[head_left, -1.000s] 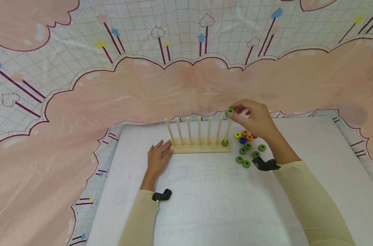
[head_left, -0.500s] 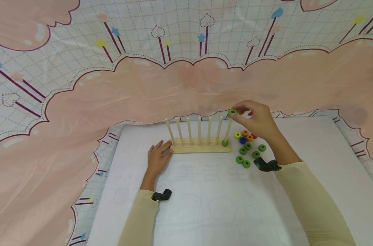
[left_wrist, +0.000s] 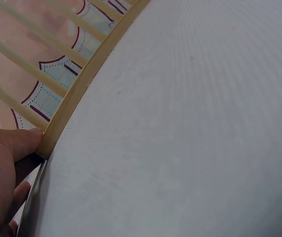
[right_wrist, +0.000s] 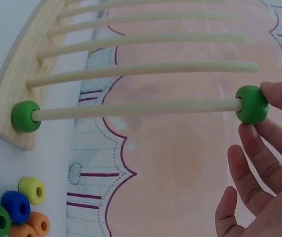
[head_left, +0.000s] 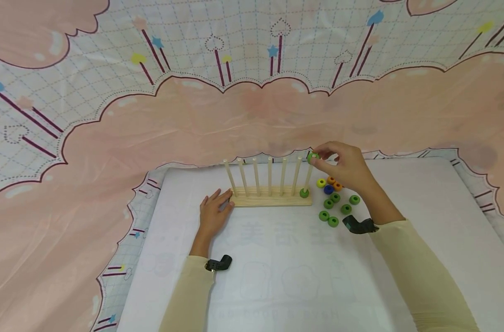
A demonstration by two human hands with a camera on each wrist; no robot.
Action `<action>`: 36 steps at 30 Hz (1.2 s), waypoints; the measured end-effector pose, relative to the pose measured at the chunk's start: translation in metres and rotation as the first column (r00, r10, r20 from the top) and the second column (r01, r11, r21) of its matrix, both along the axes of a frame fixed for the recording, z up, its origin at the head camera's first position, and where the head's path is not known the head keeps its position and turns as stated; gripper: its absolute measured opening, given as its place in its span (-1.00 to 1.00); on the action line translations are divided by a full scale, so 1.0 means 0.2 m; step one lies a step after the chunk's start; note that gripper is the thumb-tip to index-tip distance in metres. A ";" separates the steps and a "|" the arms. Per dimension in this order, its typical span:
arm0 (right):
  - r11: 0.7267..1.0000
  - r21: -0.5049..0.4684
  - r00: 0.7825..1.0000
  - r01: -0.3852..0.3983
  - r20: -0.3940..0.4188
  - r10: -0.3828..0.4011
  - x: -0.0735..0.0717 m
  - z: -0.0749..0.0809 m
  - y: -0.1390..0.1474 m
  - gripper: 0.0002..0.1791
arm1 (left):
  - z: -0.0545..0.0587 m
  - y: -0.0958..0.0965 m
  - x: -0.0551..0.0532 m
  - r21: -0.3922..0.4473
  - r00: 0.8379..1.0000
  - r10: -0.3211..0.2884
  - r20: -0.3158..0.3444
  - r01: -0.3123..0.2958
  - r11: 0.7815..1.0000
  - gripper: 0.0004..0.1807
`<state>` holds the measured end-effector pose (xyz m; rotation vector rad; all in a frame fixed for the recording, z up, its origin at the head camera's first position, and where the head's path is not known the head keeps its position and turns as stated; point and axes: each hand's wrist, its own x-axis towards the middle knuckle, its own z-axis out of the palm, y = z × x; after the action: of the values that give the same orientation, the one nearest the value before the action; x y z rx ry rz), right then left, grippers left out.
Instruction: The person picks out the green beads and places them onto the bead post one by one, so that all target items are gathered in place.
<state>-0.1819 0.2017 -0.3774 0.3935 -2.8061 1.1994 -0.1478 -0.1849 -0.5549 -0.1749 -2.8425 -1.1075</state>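
My right hand [head_left: 346, 165] pinches a green bead [right_wrist: 252, 104] between thumb and fingers at the top of the rightmost peg [right_wrist: 136, 109]. In the right wrist view the peg's tip enters the bead's hole. Another green bead [right_wrist: 25, 116] sits at the foot of that same peg, against the wooden base [head_left: 268, 201]. The other pegs of the rack carry no beads. At the rack's left end, my left hand [head_left: 213, 214] rests with fingers extended, its thumb touching the end of the base [left_wrist: 57, 126] in the left wrist view.
Right of the rack lie several loose green beads [head_left: 346, 209], a yellow bead [head_left: 321, 183], a blue bead [head_left: 328, 189] and orange beads [head_left: 338, 186]. They stand on a white tabletop [head_left: 276, 267]. Behind it hangs a pink patterned cloth [head_left: 193, 124].
The right hand has shifted the green bead slightly right, over the rightmost peg, then lowered it a little onto the tip. My left hand and the rack have stayed in place.
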 end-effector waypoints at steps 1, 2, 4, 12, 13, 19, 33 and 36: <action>1.000 0.001 1.000 0.000 -0.002 0.000 0.00 0.00 0.00 -0.62 | 0.00 0.00 0.00 -0.002 1.000 0.001 0.001 -0.001 1.000 -0.52; 1.000 0.003 1.000 0.000 -0.004 0.000 0.00 0.00 0.00 -0.62 | 0.00 0.00 0.00 -0.003 1.000 0.001 0.003 -0.001 1.000 -0.52; 1.000 0.003 1.000 -0.001 -0.006 0.001 0.00 0.00 0.00 -0.63 | 0.00 0.00 0.00 -0.004 1.000 0.002 0.004 -0.002 1.000 -0.52; 1.000 -0.005 1.000 0.002 0.015 -0.002 -0.01 0.00 0.00 -0.63 | 0.01 0.00 -0.01 -0.008 1.000 -0.002 0.018 0.002 1.000 -0.52; 1.000 -0.005 1.000 0.002 0.015 -0.002 -0.01 0.00 0.00 -0.64 | 0.01 0.00 -0.01 -0.009 1.000 -0.002 0.022 0.002 1.000 -0.52; 1.000 0.008 1.000 -0.001 -0.002 0.001 -0.01 0.00 0.00 -0.65 | 0.00 0.00 -0.01 -0.008 1.000 0.000 0.030 0.000 1.000 -0.52; 1.000 0.009 1.000 -0.007 -0.022 0.007 -0.01 0.00 0.00 -0.67 | 0.01 0.00 0.00 0.001 1.000 -0.005 0.026 0.005 1.000 -0.51; 1.000 0.005 1.000 -0.009 -0.026 0.009 -0.01 0.00 0.00 -0.67 | 0.01 0.00 0.00 0.002 1.000 -0.006 0.026 0.006 1.000 -0.51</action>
<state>-0.1831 0.2026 -0.3780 0.4192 -2.7893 1.1804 -0.1484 -0.1853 -0.5538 -0.1704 -2.8654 -1.1211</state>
